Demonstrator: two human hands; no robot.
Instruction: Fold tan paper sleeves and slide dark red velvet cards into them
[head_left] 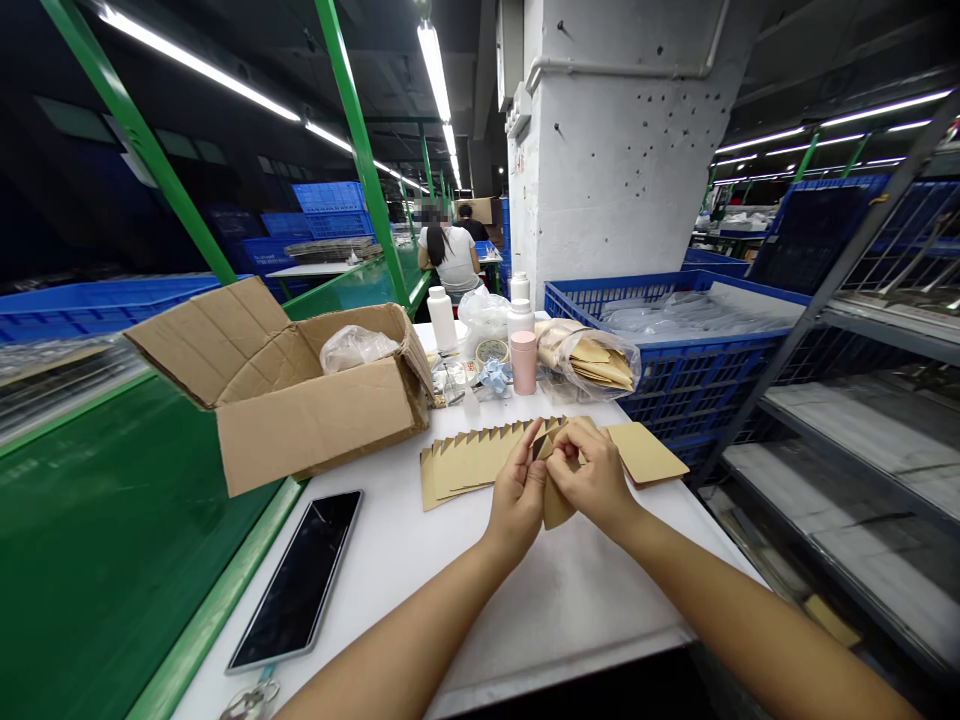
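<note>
You are holding a brown paper piece (556, 508) in front of you, just above the counter (427, 610), at the right end of a row of overlapping brown sheets (469, 462). Your left hand (516, 500) is gripping the piece from its left side, the thumb pressing against it and the fingers (523, 448) pointing upward. Your right hand (596, 475) is pinching the same piece near its upper edge, the fingertips closing on the paper; the exact contact line is being hidden by the hand. A flat brown stack (646, 453) is lying just right of your right hand. A phone (300, 580), screen dark, is lying face up near the counter's left edge. An open cardboard box (319, 420) is standing tilted beyond the phone, a clear plastic bag (356, 348) showing inside it. Behind the row, a pink container (523, 363) is standing upright in front of white bottles, beside a crumpled blue item (495, 376). To its right, a clear bag of brown papers (596, 360) is resting near a blue crate (667, 365).
</note>
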